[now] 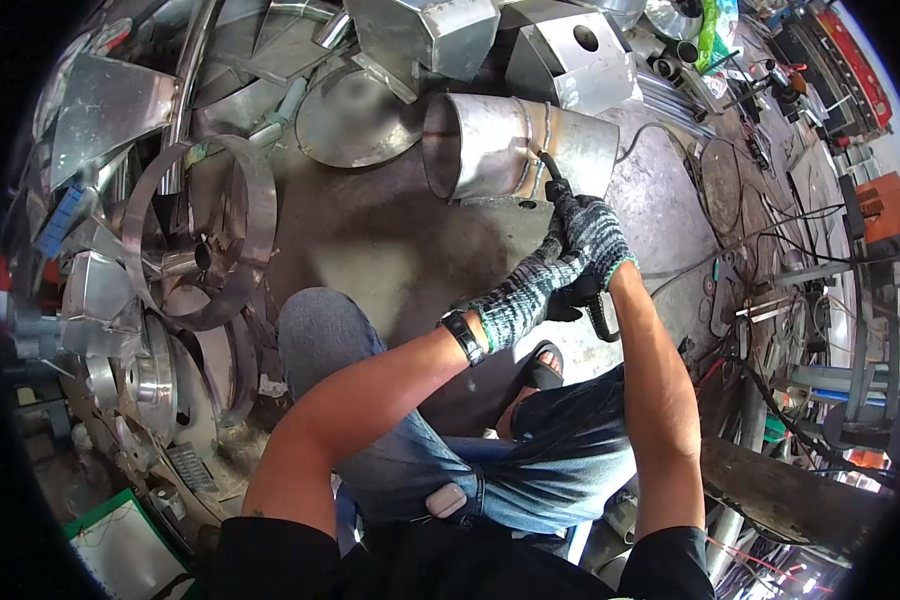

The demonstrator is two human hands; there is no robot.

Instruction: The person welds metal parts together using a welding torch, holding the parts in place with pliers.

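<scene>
Both of my hands wear grey knitted gloves and are wrapped round a black welding torch (pixel 557 187). My right hand (pixel 598 238) is on its handle, and my left hand (pixel 532 290) is closed against it from the left side. The torch's tip touches or nearly touches a weld seam round a metal cylinder (pixel 485 148), which lies on its side on the floor. Its open end faces left, and brown heat marks show beside the seams. A black cable loops below my right hand.
A large metal ring (pixel 260 215) stands among metal parts at the left. A round disc (pixel 355 115) and box-shaped steel pieces (pixel 575 60) lie beyond the cylinder. Cables (pixel 690 262) cross the floor at the right, near an orange box (pixel 885 205). A green-edged board (pixel 130 550) is at lower left.
</scene>
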